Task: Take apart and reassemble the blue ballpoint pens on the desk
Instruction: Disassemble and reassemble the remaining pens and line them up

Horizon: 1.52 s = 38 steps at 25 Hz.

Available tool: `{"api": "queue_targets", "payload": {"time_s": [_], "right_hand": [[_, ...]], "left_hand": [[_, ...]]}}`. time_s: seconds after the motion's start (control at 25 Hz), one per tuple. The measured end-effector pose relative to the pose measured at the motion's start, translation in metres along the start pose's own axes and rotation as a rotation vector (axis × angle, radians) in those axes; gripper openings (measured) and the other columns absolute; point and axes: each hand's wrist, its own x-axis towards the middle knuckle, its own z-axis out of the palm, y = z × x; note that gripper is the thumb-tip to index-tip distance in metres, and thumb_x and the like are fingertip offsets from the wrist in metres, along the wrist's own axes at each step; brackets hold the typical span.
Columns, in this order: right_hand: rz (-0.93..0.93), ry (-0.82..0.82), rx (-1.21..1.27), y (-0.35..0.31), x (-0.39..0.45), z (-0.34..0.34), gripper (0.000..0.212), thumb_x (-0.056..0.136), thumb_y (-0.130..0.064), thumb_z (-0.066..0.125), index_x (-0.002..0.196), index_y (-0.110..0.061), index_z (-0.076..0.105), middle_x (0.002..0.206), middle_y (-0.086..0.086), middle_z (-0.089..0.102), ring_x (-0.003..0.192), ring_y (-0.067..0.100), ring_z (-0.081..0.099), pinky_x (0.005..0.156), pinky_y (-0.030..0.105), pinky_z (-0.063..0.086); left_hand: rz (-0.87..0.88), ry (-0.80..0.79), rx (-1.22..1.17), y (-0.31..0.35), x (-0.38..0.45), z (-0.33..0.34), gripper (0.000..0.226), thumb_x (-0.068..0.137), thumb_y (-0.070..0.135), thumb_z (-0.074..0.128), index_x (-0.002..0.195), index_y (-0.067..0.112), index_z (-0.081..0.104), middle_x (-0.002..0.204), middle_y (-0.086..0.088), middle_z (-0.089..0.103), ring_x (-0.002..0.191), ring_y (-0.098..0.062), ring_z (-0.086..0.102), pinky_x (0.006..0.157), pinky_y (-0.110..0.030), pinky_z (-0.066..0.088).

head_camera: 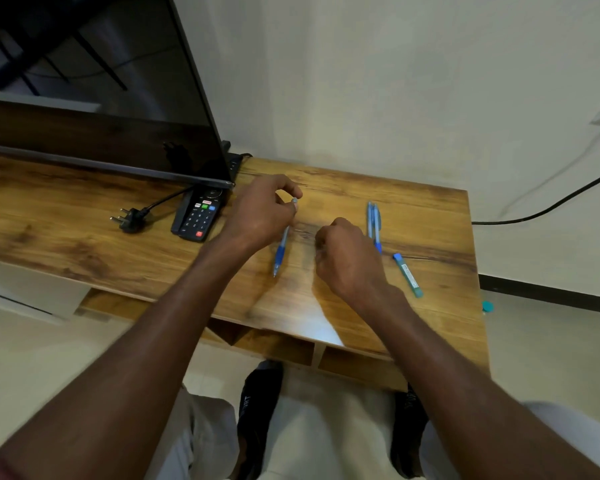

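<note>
The left hand (260, 216) holds a blue pen (282, 249) near its upper end, fingers curled round the barrel, the thumb and forefinger closed by the grey push-button at the top. The pen slants down toward the person, its tip just above or touching the counter (430, 209); which of the two cannot be told. The dark blue rubber sleeve and the clear tip show below the hand.

The right hand (347, 258) is just beside it, curled into a loose fist with the knuckles up. Its fingers are turned under and away from the camera, so whether this grip pinches a small part or nothing is not clear.

Right of that hand, two more blue pens (374, 225) lie side by side on the counter, touching, pointing away from the person. Nearer the right edge lies a teal tube (408, 274) with a blue cap, slanted.

Left of the hands, a black remote (198, 216) lies at the foot of a dark screen (94, 109), and a black plug (130, 218) with its cable lies beside the remote. A black cable (548, 209) runs along the wall at the right. On the floor by the counter's right edge is a small teal round object (487, 306). Below are the person's knees and dark shoes (258, 403).
</note>
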Motion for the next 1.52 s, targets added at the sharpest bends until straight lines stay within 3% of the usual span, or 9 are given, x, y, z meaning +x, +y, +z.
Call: {"api": "queue_targets", "payload": {"time_s": [0.2, 0.36, 0.44, 0.52, 0.68, 0.8, 1.0, 1.16, 1.52], "right_hand": [[-0.002, 0.054, 0.09, 0.006, -0.002, 0.006, 0.011, 0.095, -0.01, 0.07, 0.101, -0.015, 0.078, 0.107, 0.002, 0.066, 0.09, 0.018, 0.067, 0.078, 0.034, 0.057], [0.19, 0.226, 0.439, 0.018, 0.002, -0.012, 0.015, 0.095, -0.011, 0.069, 0.098, -0.019, 0.081, 0.091, -0.005, 0.077, 0.085, 0.013, 0.072, 0.075, 0.028, 0.057], [0.289, 0.31, 0.639, 0.027, 0.006, -0.026, 0.016, 0.095, -0.011, 0.07, 0.093, -0.022, 0.083, 0.085, -0.008, 0.077, 0.083, 0.012, 0.073, 0.074, 0.026, 0.055], [0.355, 0.32, 0.824, 0.034, 0.007, -0.039, 0.019, 0.096, -0.009, 0.069, 0.095, -0.021, 0.083, 0.086, -0.003, 0.079, 0.084, 0.017, 0.076, 0.076, 0.035, 0.058], [0.305, 0.34, 1.025, 0.046, 0.001, -0.057, 0.018, 0.096, 0.0, 0.069, 0.105, -0.012, 0.078, 0.094, 0.006, 0.08, 0.08, 0.016, 0.079, 0.069, 0.034, 0.062], [0.233, 0.42, 0.974, 0.054, -0.004, -0.066, 0.024, 0.092, 0.002, 0.073, 0.111, -0.013, 0.073, 0.092, 0.005, 0.079, 0.079, 0.017, 0.08, 0.069, 0.036, 0.066], [0.142, 0.402, 0.819, 0.061, -0.012, -0.07, 0.029, 0.092, 0.002, 0.072, 0.112, -0.019, 0.07, 0.093, 0.0, 0.078, 0.077, 0.011, 0.078, 0.071, 0.044, 0.066], [0.114, 0.391, 0.776, 0.062, -0.012, -0.07, 0.027, 0.094, 0.002, 0.071, 0.112, -0.018, 0.071, 0.094, 0.0, 0.077, 0.075, 0.007, 0.077, 0.068, 0.035, 0.065], [0.104, 0.343, 0.72, 0.064, -0.009, -0.068, 0.03, 0.092, 0.004, 0.074, 0.109, -0.02, 0.073, 0.091, -0.005, 0.076, 0.08, 0.004, 0.076, 0.067, 0.027, 0.064]], "left_hand": [[0.03, -0.073, -0.046, 0.005, -0.004, 0.015, 0.026, 0.099, 0.017, 0.071, 0.121, 0.023, 0.06, 0.08, 0.0, 0.079, 0.072, -0.011, 0.077, 0.069, -0.037, 0.064], [0.029, -0.127, -0.131, 0.011, -0.004, 0.018, 0.019, 0.098, 0.011, 0.072, 0.116, 0.014, 0.066, 0.085, -0.002, 0.079, 0.076, -0.012, 0.077, 0.057, -0.018, 0.052], [0.033, -0.174, -0.222, 0.015, -0.003, 0.02, 0.016, 0.098, 0.01, 0.071, 0.114, 0.013, 0.069, 0.089, -0.005, 0.08, 0.082, -0.017, 0.079, 0.061, -0.022, 0.055], [0.034, -0.232, -0.323, 0.017, -0.004, 0.023, 0.014, 0.098, 0.011, 0.071, 0.111, 0.015, 0.071, 0.094, -0.007, 0.081, 0.089, -0.023, 0.08, 0.069, -0.033, 0.06], [0.023, -0.313, -0.423, 0.027, -0.005, 0.037, 0.021, 0.098, 0.011, 0.071, 0.117, 0.018, 0.075, 0.098, -0.005, 0.083, 0.094, -0.023, 0.08, 0.073, -0.032, 0.056], [0.024, -0.353, -0.428, 0.035, -0.007, 0.048, 0.023, 0.099, 0.011, 0.069, 0.12, 0.018, 0.076, 0.099, -0.003, 0.083, 0.093, -0.014, 0.077, 0.074, -0.032, 0.057], [0.026, -0.369, -0.406, 0.041, -0.01, 0.053, 0.023, 0.097, 0.011, 0.071, 0.118, 0.019, 0.078, 0.1, 0.001, 0.083, 0.088, -0.009, 0.076, 0.065, -0.023, 0.055], [0.028, -0.369, -0.387, 0.039, -0.012, 0.053, 0.023, 0.096, 0.011, 0.072, 0.116, 0.02, 0.08, 0.098, 0.004, 0.083, 0.084, -0.008, 0.075, 0.064, -0.023, 0.053], [-0.001, -0.349, -0.402, 0.036, -0.01, 0.051, 0.024, 0.098, 0.009, 0.071, 0.12, 0.015, 0.078, 0.099, -0.006, 0.083, 0.08, -0.009, 0.075, 0.056, -0.014, 0.052]]}}
